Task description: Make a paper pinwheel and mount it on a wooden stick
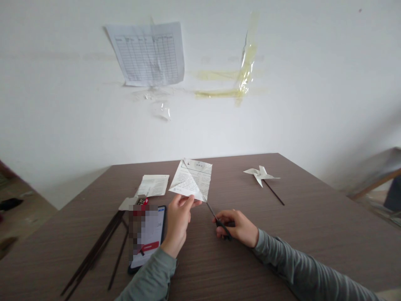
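Note:
My left hand (180, 219) pinches the lower edge of a square sheet of printed paper (196, 177), creased along its diagonals and lifted off the tabletop. In my right hand (236, 225) is a pair of scissors (223, 229) with black handles. Its blades point up and left, meeting the paper's lower right corner. Whether the blades are apart there is too small to tell. To the right, a finished paper pinwheel (260, 174) on a thin dark stick (275, 193) lies on the table.
Left of my hands lie a stack of paper squares (155, 184), a small red-and-white box (141, 201), several dark sticks (94, 251) and a smartphone (156, 238). The brown table (307, 246) meets a white wall bearing a taped sheet (150, 56).

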{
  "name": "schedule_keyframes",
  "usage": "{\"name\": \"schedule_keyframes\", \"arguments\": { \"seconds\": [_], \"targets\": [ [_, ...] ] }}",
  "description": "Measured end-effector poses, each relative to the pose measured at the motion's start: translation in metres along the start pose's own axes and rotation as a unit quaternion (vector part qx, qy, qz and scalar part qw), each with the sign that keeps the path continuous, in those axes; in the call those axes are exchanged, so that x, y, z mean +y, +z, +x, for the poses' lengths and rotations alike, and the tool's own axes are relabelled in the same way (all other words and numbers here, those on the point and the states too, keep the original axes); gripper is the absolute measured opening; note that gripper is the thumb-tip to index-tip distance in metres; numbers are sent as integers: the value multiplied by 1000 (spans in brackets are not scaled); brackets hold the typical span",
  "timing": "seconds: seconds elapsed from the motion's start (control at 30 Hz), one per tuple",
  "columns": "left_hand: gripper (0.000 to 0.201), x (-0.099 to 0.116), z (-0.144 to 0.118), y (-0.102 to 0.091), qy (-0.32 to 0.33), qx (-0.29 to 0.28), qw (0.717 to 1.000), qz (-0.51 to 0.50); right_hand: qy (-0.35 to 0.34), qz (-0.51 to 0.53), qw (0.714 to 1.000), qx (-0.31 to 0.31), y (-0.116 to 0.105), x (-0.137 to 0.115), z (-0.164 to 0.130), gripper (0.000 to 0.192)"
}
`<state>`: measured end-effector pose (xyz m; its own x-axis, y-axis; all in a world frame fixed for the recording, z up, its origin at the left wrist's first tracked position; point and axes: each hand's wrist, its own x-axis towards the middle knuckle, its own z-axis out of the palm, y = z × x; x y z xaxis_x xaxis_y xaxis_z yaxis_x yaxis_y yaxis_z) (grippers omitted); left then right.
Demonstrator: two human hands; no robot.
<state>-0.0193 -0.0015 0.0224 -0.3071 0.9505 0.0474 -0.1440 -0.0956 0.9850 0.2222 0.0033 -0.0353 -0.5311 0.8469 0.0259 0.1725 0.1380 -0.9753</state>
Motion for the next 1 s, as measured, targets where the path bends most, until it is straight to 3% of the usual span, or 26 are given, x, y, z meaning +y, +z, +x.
{"name": "schedule_keyframes", "arguments": {
  "seconds": [1.0],
  "targets": [
    [47, -2, 1, 1, 5, 1, 1000, -8, 0, -12, 1000, 3, 0, -3, 0, 68]
  ]
}}
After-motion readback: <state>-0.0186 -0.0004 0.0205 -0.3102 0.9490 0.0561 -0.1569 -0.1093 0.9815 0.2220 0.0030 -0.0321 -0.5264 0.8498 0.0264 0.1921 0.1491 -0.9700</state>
